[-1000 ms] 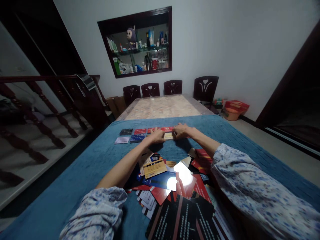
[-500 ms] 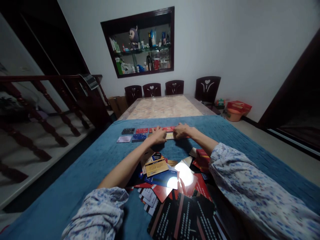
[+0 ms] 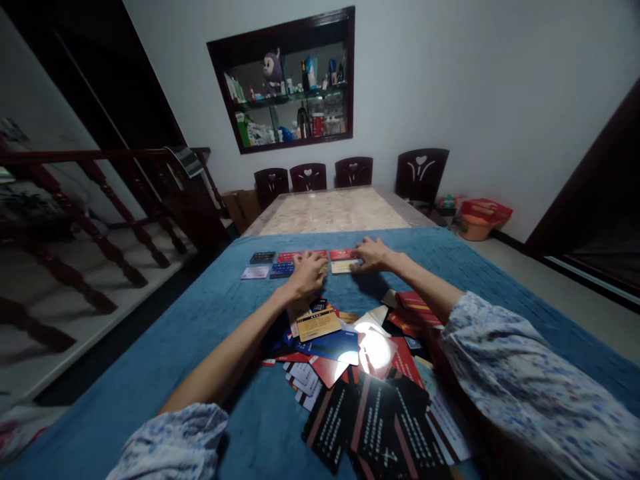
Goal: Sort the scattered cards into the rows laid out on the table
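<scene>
Two rows of bank-style cards lie on the blue cloth. The far row has a black card (image 3: 263,257) and several red ones, including a red card (image 3: 341,254) near the right end. In the near row are a lilac card (image 3: 255,273), a blue card (image 3: 281,270) and a cream card (image 3: 343,267). My left hand (image 3: 309,272) hovers over or touches the middle of the near row, fingers bent and apart, partly covering cards there. My right hand (image 3: 374,255), fingers loosely spread, has its fingertips at the right ends of the red and cream cards.
Closer to me lies a heap of loose cards, with a yellow card (image 3: 319,323), a blue card (image 3: 333,347) and several black cards (image 3: 375,417). Beyond the cloth (image 3: 200,320) extends a patterned tabletop (image 3: 330,208), with dark chairs (image 3: 423,175) behind.
My right hand has lifted off the right end of the rows, baring more of the red and cream cards. My left hand has shifted slightly left and toward me. The view has tilted a little.
</scene>
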`<state>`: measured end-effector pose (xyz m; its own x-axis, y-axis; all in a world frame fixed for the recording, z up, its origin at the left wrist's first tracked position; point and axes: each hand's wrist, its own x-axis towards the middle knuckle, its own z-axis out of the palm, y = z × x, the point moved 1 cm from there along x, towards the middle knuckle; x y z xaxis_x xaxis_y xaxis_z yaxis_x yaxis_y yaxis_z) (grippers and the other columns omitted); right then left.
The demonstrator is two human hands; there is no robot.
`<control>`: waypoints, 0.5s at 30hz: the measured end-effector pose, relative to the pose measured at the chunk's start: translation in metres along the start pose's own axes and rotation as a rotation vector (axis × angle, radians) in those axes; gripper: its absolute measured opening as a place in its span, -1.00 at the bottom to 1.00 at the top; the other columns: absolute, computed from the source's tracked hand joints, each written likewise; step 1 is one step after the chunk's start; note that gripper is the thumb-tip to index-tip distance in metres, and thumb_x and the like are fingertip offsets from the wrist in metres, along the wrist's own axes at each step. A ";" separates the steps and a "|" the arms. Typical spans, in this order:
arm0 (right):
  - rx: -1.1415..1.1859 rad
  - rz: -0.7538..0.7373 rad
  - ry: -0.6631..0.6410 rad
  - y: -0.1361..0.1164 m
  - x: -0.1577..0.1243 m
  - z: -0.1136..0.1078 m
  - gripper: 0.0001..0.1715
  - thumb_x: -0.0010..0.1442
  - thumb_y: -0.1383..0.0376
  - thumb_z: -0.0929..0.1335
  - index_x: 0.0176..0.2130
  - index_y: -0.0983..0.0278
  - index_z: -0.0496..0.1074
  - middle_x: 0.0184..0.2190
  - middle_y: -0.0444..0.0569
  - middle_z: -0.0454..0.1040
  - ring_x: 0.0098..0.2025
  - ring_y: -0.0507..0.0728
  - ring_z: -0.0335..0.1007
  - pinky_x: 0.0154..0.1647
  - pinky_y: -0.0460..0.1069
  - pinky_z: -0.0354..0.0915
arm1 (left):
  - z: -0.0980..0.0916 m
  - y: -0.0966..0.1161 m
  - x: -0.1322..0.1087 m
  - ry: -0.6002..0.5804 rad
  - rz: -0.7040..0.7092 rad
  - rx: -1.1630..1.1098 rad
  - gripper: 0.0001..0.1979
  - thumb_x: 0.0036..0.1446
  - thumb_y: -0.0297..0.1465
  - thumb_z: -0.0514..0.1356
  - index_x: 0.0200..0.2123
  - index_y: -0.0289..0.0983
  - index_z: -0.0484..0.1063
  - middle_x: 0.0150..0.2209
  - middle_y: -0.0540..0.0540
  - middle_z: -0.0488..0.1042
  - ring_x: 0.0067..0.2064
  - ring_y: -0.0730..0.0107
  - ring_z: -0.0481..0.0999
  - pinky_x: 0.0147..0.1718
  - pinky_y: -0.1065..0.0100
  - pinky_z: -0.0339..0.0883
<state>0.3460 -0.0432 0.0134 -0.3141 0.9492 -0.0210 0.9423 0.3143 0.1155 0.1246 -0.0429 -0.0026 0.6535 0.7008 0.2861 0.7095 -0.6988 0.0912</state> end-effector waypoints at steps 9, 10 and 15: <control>0.105 -0.073 0.148 -0.032 -0.038 -0.013 -0.72 0.14 0.33 0.36 -0.14 0.21 0.59 -0.09 0.09 0.57 0.00 0.30 0.26 -0.11 0.09 0.15 | -0.015 -0.004 -0.068 0.089 -0.022 -0.036 -0.70 0.18 -0.46 0.17 -0.01 -0.22 0.52 0.03 -0.20 0.47 0.08 0.02 0.28 0.06 -0.09 0.02; 0.119 -0.079 0.159 -0.036 -0.041 -0.014 -0.73 0.14 0.33 0.36 -0.17 0.21 0.60 -0.11 0.09 0.57 -0.01 0.30 0.26 -0.11 0.09 0.15 | -0.016 -0.004 -0.075 0.090 -0.024 -0.033 -0.70 0.20 -0.45 0.17 -0.01 -0.23 0.52 0.03 -0.21 0.48 0.08 0.02 0.29 0.06 -0.10 0.01; 0.223 -0.206 0.219 -0.058 -0.052 -0.008 -0.74 0.10 0.32 0.40 -0.17 0.21 0.61 -0.16 0.07 0.58 -0.01 0.29 0.27 -0.10 0.09 0.14 | -0.021 -0.004 -0.108 0.117 -0.027 -0.037 -0.74 0.25 -0.44 0.13 -0.03 -0.24 0.52 0.00 -0.20 0.51 0.06 0.05 0.31 0.06 -0.09 0.00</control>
<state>0.3066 -0.1114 0.0156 -0.4946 0.8471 0.1944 0.8511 0.5174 -0.0890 0.0460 -0.1186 -0.0136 0.5973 0.6996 0.3922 0.7149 -0.6861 0.1350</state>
